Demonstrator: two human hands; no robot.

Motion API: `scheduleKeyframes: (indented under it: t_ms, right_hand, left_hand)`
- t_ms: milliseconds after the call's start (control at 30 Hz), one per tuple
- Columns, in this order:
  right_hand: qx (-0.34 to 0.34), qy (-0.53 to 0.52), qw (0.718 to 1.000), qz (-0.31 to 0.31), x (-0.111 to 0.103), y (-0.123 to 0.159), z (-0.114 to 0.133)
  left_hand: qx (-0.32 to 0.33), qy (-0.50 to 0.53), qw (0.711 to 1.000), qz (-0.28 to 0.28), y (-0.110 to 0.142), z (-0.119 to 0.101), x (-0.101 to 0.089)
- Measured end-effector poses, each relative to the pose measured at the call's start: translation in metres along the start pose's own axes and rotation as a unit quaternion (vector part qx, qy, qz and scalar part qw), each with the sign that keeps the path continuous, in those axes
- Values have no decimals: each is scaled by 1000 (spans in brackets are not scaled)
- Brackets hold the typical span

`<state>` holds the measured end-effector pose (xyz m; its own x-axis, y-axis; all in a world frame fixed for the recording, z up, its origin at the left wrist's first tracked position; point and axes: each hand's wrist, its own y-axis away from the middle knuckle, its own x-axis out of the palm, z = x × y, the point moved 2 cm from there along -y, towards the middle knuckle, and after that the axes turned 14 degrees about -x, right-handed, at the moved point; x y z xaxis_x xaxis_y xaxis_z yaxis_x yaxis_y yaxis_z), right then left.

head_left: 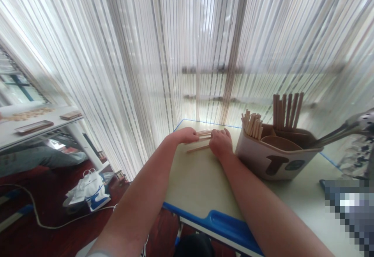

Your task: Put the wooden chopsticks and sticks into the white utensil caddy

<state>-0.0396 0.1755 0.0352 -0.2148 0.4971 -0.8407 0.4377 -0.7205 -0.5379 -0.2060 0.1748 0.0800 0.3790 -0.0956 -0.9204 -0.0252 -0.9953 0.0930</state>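
Note:
Several thin wooden chopsticks (203, 134) lie side by side near the far edge of the desk. My left hand (187, 135) is closed around their left ends, and my right hand (221, 141) is closed over their right ends. One separate chopstick (197, 148) rests on the desktop just nearer to me, its right end running under my right hand. To the right of that hand stands a utensil holder (263, 162) with compartments. Light wooden sticks (251, 125) and darker brown chopsticks (288, 111) stand upright in it. My fingertips are partly hidden.
The pale desk (201, 183) has a blue edge with a moulded groove. Long-handled utensils (339, 128) lean out of the holder to the right. A striped curtain (140, 54) hangs behind. At left are another table (58, 117), a white bag (89, 189) and a cable (58, 227).

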Motion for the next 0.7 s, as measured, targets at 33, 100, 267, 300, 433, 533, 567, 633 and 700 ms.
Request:
scheduleKeyframes:
  t_ms: [33,100,267,300,433,533,567,633,700]
  right_hand:
    - [-5,-5,1000,2,0,0,1]
    - [1,-15,1000,11,0,-1,3]
    - [43,-46,998,31,2,-1,4]
    - [47,-50,997,33,2,-1,5]
    - [38,-54,998,15,-2,0,8]
    - [8,-59,998,-5,-9,2,14]
    - [-4,-59,998,-9,-11,2,17]
    - [-28,-57,998,-11,-14,3,22]
    - [-42,-59,997,-5,-14,4,27]
  left_hand:
    - [-4,10,1000,-16,-1,2,-3]
    - [-12,45,997,-55,-4,8,-9]
    - [-49,304,939,-153,-13,28,-17]
    - [-63,359,917,-160,-15,30,-17]
    - [-102,472,858,-175,-18,31,-17]
    - [-114,501,834,-202,-16,28,-20]
    - [-114,514,825,-208,-15,27,-21]
    - [-105,540,809,-207,-14,24,-21]
    - [-78,570,797,-180,-14,20,-20]
